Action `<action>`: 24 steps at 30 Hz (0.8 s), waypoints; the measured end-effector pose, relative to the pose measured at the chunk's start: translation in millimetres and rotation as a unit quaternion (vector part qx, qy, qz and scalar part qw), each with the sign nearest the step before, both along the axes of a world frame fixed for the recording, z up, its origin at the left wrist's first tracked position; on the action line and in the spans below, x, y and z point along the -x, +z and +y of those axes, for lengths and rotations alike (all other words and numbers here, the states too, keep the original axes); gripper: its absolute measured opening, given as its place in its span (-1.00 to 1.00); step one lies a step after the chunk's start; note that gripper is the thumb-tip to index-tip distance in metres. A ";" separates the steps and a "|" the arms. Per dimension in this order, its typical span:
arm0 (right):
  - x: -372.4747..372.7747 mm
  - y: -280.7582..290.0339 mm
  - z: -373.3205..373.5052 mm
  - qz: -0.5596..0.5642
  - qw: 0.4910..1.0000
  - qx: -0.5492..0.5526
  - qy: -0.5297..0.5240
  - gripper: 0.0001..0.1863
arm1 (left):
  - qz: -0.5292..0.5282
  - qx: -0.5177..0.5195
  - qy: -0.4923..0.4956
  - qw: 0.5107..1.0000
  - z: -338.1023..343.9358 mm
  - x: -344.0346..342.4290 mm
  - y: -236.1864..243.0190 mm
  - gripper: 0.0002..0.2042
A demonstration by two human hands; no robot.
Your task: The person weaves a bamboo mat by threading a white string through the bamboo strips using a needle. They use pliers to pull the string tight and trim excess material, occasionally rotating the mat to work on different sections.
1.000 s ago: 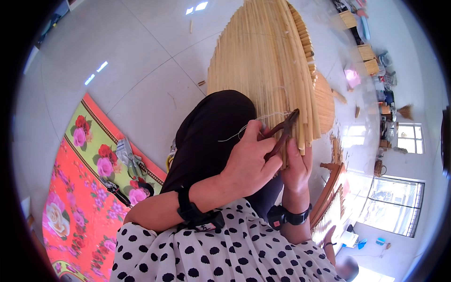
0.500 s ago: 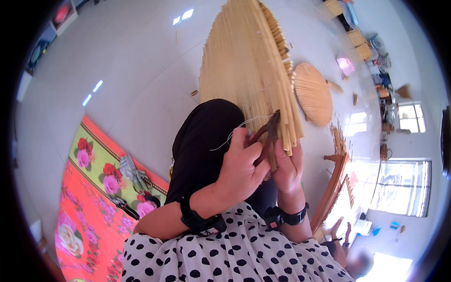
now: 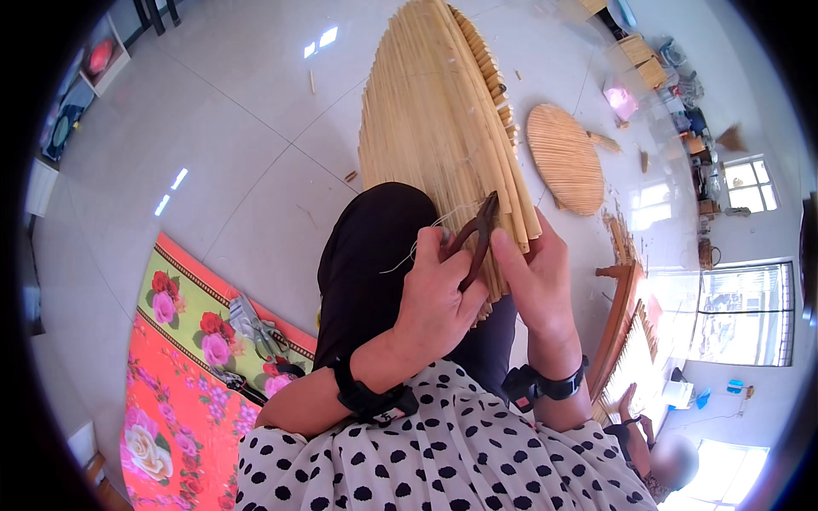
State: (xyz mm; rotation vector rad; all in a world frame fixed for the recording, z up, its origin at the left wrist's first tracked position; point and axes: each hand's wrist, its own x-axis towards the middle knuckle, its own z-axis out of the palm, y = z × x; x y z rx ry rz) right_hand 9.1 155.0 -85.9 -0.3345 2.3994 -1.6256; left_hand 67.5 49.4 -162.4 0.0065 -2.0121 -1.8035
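A large rounded panel (image 3: 422, 119) of straw-coloured reed stalks leans across my dark-trousered knee (image 3: 375, 247). My left hand (image 3: 434, 289) is closed around the handles of dark metal pliers (image 3: 484, 228). The pliers' narrow jaws point up against the stalks near the panel's right edge. Thin pale wire (image 3: 413, 255) loops out beside my left index finger and over the knee. Gripping the panel's near right edge is my right hand (image 3: 545, 272), its thumb on the stalks just right of the pliers and its fingers partly hidden behind them.
At left, a red floral cloth (image 3: 183, 400) carries grey gloves (image 3: 256, 324) and a dark-handled tool (image 3: 234, 383). A smaller round reed panel (image 3: 562, 157) lies on the tiled floor at right. Beyond a wooden frame (image 3: 618, 315), another person (image 3: 648, 451) sits at lower right.
My right hand has shifted up and right along the panel edge, its thumb now nearer the pliers. The pliers' jaws sit slightly left and higher. The whole view has swung a little.
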 end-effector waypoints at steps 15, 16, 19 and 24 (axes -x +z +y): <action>6.9 5.8 -21.4 0.159 0.964 -0.200 -0.075 -0.67 | -0.001 0.010 -0.004 1.000 -6.6 2.6 -2.4 -0.89; 7.3 6.2 -22.1 0.162 0.962 -0.204 -0.078 -0.68 | 0.001 0.007 -0.004 1.000 -6.9 3.2 -1.5 -0.88; 7.9 4.4 -24.0 0.167 0.962 -0.192 -0.096 -0.69 | -0.022 0.022 -0.023 0.999 -9.4 3.3 0.2 -0.86; 4.8 4.5 -28.2 0.165 0.942 -0.261 -0.129 -0.69 | -0.023 0.009 -0.027 0.999 -7.6 4.7 -2.5 -0.85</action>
